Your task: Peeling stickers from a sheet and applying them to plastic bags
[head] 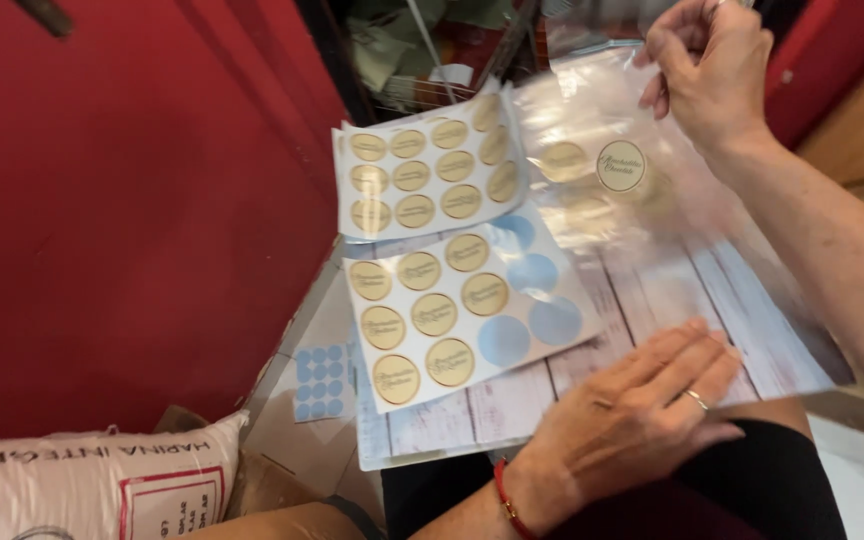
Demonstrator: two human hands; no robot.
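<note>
The right hand (712, 70) pinches the top edge of a clear plastic bag (602, 180) bearing a round gold sticker (621, 166), while the left hand (632, 420) lies flat and released below it, nearer the white sticker sheet (452, 310).

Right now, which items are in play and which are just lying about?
In use: clear bag pinched by right hand, round sticker on it, sticker sheets, wood-pattern board under left hand.

Lying about: flour sack, small blue-dot sheet, cardboard box.

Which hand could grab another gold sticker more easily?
Probably the left. The left hand lies flat and free on the board, right beside the lower sticker sheet. The right hand is busy pinching the clear bag.
</note>
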